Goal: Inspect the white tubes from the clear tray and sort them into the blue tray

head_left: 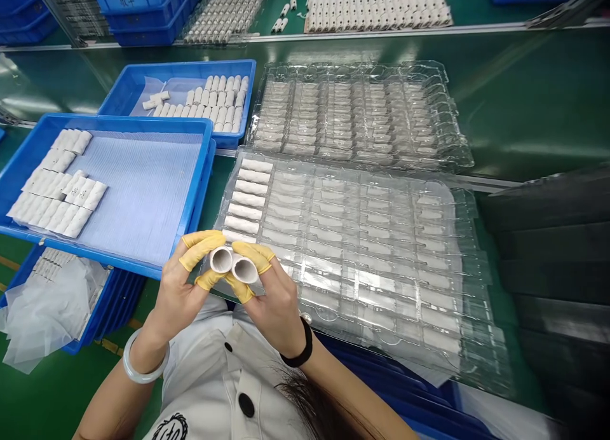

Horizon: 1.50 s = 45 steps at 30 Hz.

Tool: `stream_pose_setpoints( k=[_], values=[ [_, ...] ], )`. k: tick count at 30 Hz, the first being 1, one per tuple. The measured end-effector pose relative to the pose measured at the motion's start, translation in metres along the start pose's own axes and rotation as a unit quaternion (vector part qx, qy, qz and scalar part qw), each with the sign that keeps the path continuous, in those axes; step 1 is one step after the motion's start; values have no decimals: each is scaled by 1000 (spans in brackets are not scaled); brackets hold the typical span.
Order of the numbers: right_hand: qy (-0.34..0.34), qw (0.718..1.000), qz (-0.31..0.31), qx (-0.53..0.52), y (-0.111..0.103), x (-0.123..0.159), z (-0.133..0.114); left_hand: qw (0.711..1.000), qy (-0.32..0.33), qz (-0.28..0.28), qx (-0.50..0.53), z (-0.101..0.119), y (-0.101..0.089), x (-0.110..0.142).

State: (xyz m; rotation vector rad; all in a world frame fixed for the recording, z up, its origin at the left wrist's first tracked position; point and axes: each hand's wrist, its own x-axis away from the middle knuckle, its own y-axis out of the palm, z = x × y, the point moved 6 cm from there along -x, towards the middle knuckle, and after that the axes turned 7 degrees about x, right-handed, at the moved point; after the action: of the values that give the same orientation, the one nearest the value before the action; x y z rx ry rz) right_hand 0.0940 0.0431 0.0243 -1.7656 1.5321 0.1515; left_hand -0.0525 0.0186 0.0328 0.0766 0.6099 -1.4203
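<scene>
Above the clear plastic tray [362, 281] — one column holding white tubes [248, 198] — the left hand [183, 294] and right hand [274, 306] each grip a tube [222, 259] through yellow finger cots [203, 248].

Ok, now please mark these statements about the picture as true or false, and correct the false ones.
1. The left hand holds a white hollow tube. True.
2. The fingers of the right hand are bare. False: they wear yellow finger cots, and this hand holds a second white tube.
3. The left wrist wears a black band. False: it wears a pale bangle; the black band is on the right wrist.
4. A clear plastic tray lies under the hands. True.
</scene>
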Motion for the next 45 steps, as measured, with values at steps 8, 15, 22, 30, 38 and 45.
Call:
stream_pose_setpoints(
  k=[8, 15, 22, 30, 38, 45],
  values=[
    [3, 1000, -1, 0, 0, 2, 1, 1000, 0, 0, 21, 3, 0, -1],
    [229, 935, -76, -259, 5, 4, 19, 952, -224, 65, 199, -15, -5, 1],
    [493, 556, -153, -652, 27, 11, 20, 655, -515, 143, 535, -37, 29, 14],
    [571, 406, -90, -708, 39, 21, 30, 547, -571, 179, 585, -33, 46, 16],
    [577, 418, -90, -696, 40, 21, 31, 517, -580, 207, 595, -32, 46, 19],
    [561, 441, -103, -693, 42, 21, 33, 532, -571, 182, 599, -35, 45, 20]
  ],
)
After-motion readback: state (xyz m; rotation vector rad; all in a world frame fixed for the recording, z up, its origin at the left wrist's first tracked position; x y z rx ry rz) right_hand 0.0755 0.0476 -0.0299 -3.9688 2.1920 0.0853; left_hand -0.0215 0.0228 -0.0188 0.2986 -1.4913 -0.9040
